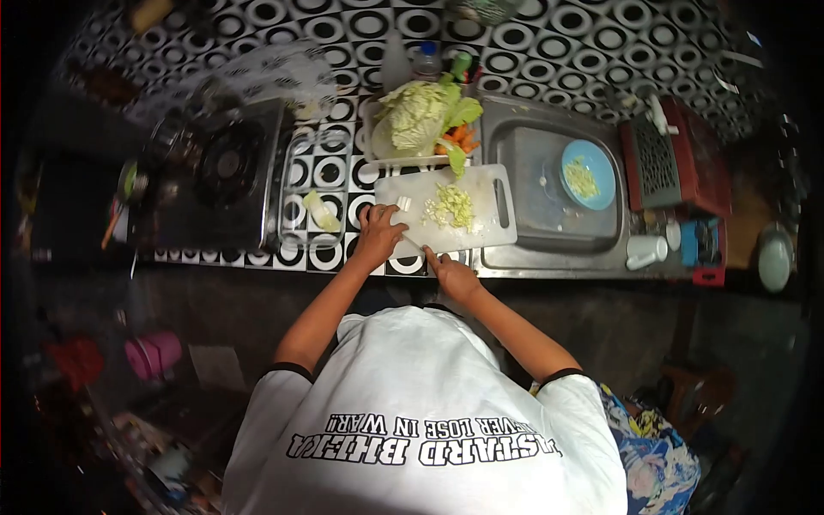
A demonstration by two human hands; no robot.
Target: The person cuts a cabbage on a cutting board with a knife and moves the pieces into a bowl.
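Note:
A white cutting board (493,230) lies on the tiled counter, with a handle slot at its right end. My left hand (378,233) is at the board's left side, its bent fingers pressed on a small pale vegetable piece (403,203), probably cabbage. Closed around the handle of a knife (413,244), my right hand (452,276) is at the board's front edge. The blade points toward my left hand and is partly hard to see. Chopped pale-green cabbage (452,209) is heaped mid-board.
Behind the board, a tray (416,161) holds a cabbage (416,118) and carrots (462,137). A clear tray (296,225) with a cabbage piece (322,212) stands left, beside the stove (227,167). A blue bowl (599,152) with chopped cabbage sits in the sink (524,219).

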